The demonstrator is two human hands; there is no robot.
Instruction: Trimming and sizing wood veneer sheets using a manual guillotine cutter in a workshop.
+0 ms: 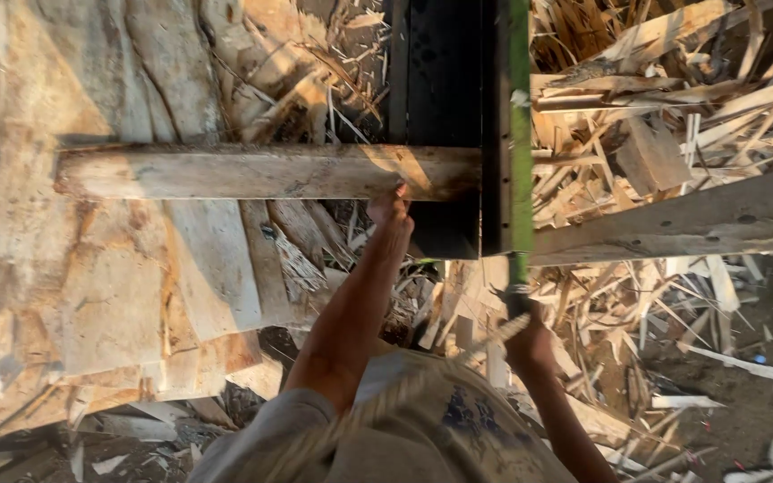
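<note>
In the centre of the frame the left hand [389, 204] presses on the near edge of a long wooden plank [252, 172]. The plank lies horizontally across the upper middle of the picture, from the left side to the dark machine. The fingers are curled together over the edge of the wood, so the hand seems to steady the plank and keep it square against the machine. How tightly they grip I cannot tell.

The right end of the plank goes under or into a black metal frame [436, 116] with a green upright bar [519, 125]. It looks like some press or splitting machine, and the plank is probably held there so that the machine works on its end.

The right hand [524, 338] is lower, in the lower right centre of the frame, closed around a dark handle or lever [517, 284] that comes down from the green bar. The fingers wrap it; this placing allows one hand to guide the wood while the other one works the machine.

All around, mostly in the right half of the frame, lie wood splinters and offcuts [673, 107]. Large flat sheets of veneer or board [109, 286] cover the left side. A thick grey beam [691, 219] runs across the right side.
</note>
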